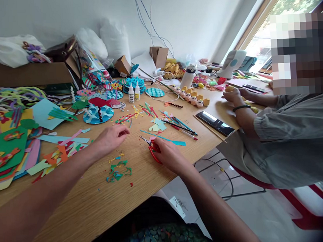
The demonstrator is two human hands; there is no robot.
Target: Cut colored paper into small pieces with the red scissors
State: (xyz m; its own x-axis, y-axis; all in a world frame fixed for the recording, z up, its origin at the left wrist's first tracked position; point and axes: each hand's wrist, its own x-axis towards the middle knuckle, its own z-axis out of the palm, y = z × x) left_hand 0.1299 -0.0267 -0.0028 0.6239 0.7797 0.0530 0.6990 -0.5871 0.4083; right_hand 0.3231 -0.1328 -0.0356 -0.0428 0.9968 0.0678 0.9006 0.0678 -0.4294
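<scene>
My right hand (167, 154) grips red-handled scissors (152, 147) low over the wooden table (101, 203), blades pointing left. A long teal paper strip (165, 138) lies just beyond that hand. My left hand (112, 136) hovers over the table with its fingers curled loosely and nothing visible in them. Small green, teal and yellow paper scraps (117, 171) lie between my two forearms.
Coloured foam sheets (8, 147) pile at the left. Blue paper fish crafts (98, 113), two glue bottles (134, 92) and pens (182, 127) sit mid-table. A black phone (215, 123) lies near the right edge. Another person sits at the right, hands (232, 95) on the table.
</scene>
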